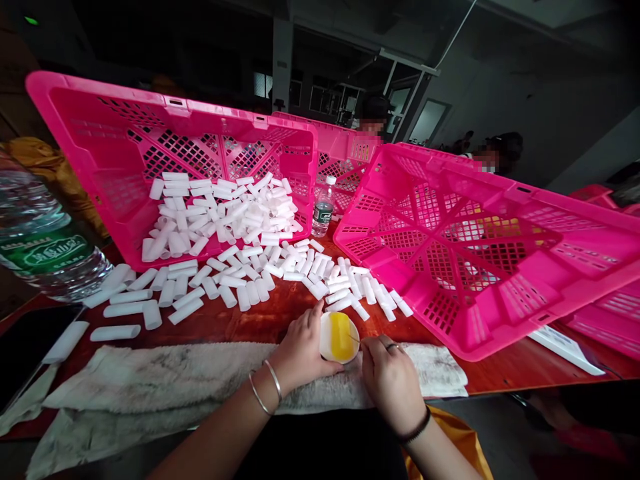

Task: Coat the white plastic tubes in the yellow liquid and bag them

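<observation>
1. The left hand (300, 343) is clamping its grip around a small, round white cup (325, 339), thumb lying along the lower edge; the right hand (390, 373) is pinching its grip together on a thin, needle-like tool (354, 341).
2. The cup is sitting between both hands, over a grimy white cloth towel (200, 373); whether it is resting there or hanging just above, the view is not showing.
3. Bright yellow material (342, 339) is covering a broad band inside the cup, and the tool is reaching over the rim towards it; actual contact is hard to tell.
4. For good control, the left grip should be steadying the cup without squeezing, while the right should be steering the point clear of the left thumb.
5. The towel is lying along the near edge of the red-brown table (255, 323), probably offering the wrists a soft rest.
6. Loose white tubes (242, 297) are crowding just beyond, so the cup should be staying clear of them.
7. Farther out, a bright pink, latticed plastic crate (175, 104) is holding more tubes.
</observation>
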Tool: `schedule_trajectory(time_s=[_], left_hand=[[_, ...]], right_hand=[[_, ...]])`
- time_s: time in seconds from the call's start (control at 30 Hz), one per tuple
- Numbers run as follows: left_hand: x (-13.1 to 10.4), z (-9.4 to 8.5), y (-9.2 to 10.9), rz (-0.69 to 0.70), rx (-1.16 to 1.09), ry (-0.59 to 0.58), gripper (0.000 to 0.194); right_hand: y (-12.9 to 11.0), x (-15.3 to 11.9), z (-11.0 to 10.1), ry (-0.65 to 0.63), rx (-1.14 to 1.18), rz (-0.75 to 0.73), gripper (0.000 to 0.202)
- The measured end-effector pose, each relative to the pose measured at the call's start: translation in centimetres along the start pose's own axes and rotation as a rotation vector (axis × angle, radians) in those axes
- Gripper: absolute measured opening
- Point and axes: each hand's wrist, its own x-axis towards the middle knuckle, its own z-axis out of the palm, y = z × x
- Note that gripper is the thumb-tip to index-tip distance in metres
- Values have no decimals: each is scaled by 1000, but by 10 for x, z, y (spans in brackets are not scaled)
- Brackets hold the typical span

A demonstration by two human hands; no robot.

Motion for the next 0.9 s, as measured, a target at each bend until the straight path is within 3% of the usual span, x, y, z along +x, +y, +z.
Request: schedule_trajectory(time_s=[0.2, 0.5, 0.63, 0.73, 0.9], left_hand=[[-1, 1, 0, 7, 6, 22, 118], [0, 0, 0, 10, 1, 5, 124], [0, 1, -1, 17, -20, 22, 126], [0, 2, -1, 22, -33, 34, 125], [0, 1, -2, 9, -11, 23, 126]], right_hand=[[5, -2, 4, -56, 21, 69, 15], [7, 0, 29, -42, 519, 236, 18], [4, 3, 35, -65, 627, 277, 18], [9, 7, 25, -100, 619, 234, 18], [19, 28, 5, -100, 363, 211, 20]])
